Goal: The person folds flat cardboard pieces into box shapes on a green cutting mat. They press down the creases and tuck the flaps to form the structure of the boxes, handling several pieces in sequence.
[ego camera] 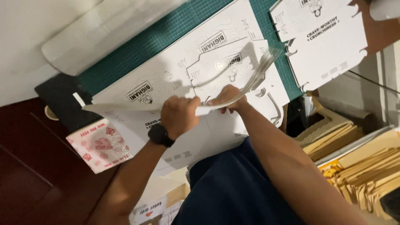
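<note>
**Two hands working a stack of flat white box blanks**

The left hand (179,116), a black watch (160,135) at its wrist, is curling its fingers shut around the near edge of a stack of blanks (233,77), pinching the sheets between thumb and knuckles. The right hand (228,98) is lying flat on the same edge just beside it, fingers pressing down over the card and thumb hidden beneath, so it appears to be gripping the stack too. The far end of the stack is fanning upward and apart, the thin sheets splaying out over the green mat (166,37).

The likely trouble is in that fan: with both hands holding one edge only, the loose far ends could slide sideways out of register, or a sheet could slip free and bend at its die-cut tabs. A tighter squeeze might crease the card along the grip.

The blanks are white, thin and stiff, printed in black with logos and faint contour lines, their edges cut into tabs and slots. They are resting partly on more blanks spread across the mat, directly in front of the person's dark blue shirt (233,187). A separate blank (325,37) is lying at upper right, a red-printed box (100,146) at lower left, and brown card stacks (362,171) are standing at right.
</note>
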